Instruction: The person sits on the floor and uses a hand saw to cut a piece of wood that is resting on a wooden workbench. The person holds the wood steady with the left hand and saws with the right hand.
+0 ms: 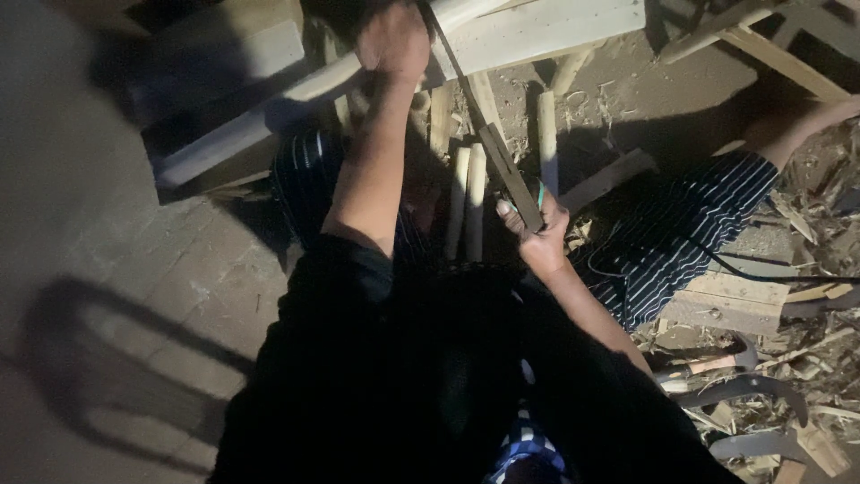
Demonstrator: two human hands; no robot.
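- R hand point(537, 235): fist closed tight round the handle end of a long hand saw point(491, 143); blade runs up & away toward the top of frame, tilted.
- L hand point(394, 40): clamped down over a pale wooden pole point(269, 112) that lies slanted across a rough bench; fingers wrapped, no gap showing.
- Saw blade passes just beside the L hand, right next to the knuckles, where it meets the pole and a flat plank point(546, 27).
- Below the cut: several cut round sticks point(466, 197) standing/leaning between the person's legs in striped trousers point(690, 233).
- Further out, R side: shavings & offcuts on the ground, a couple of curved blades point(748, 387) w/ handles lying in the litter.
- Risks, as I judge it: blade so close to the L hand that a skip or bind could jump onto the fingers; pole held by hand only, could roll; light is poor, cut line hard to see; loose sticks & blades underfoot.
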